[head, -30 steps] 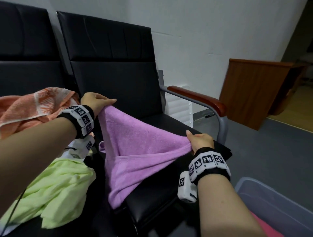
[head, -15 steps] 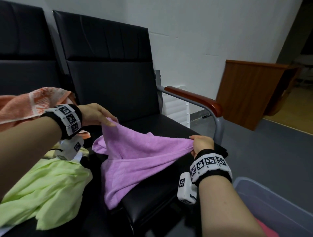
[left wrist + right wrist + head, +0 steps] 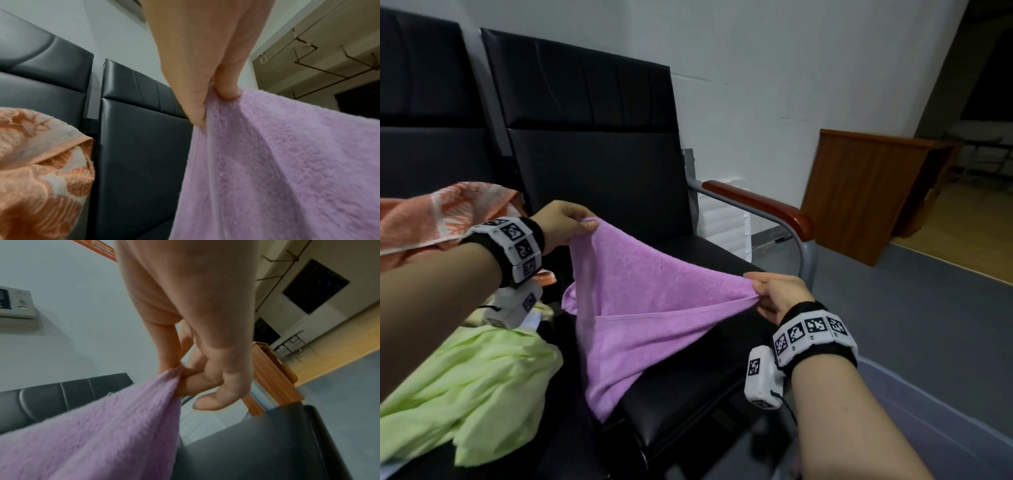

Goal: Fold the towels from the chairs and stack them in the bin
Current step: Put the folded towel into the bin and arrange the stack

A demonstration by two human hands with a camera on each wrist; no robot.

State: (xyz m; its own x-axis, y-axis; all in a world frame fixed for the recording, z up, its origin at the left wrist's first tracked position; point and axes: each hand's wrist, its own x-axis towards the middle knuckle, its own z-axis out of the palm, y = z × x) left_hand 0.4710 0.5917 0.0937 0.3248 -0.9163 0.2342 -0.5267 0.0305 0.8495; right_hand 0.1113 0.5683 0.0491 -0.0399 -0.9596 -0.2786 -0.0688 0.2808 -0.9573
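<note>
**Purple towel lifted taut: corner grips are thin**

Since half a second ago, our left hand (image 3: 561, 222) has risen, pulling the purple towel (image 3: 643, 308) taut above the black chair seat (image 3: 688, 387). Left hand pinches one corner; right hand (image 3: 777, 294) pinches the opposite one. Lower flap hangs over the seat's front edge. Risks, as we judge: either fingertip pinch slips, dropping the towel; uneven layers skew the fold. Green towel (image 3: 465, 387) and orange towel (image 3: 431, 219) wait at left; bin (image 3: 928, 428) lower right.
</note>
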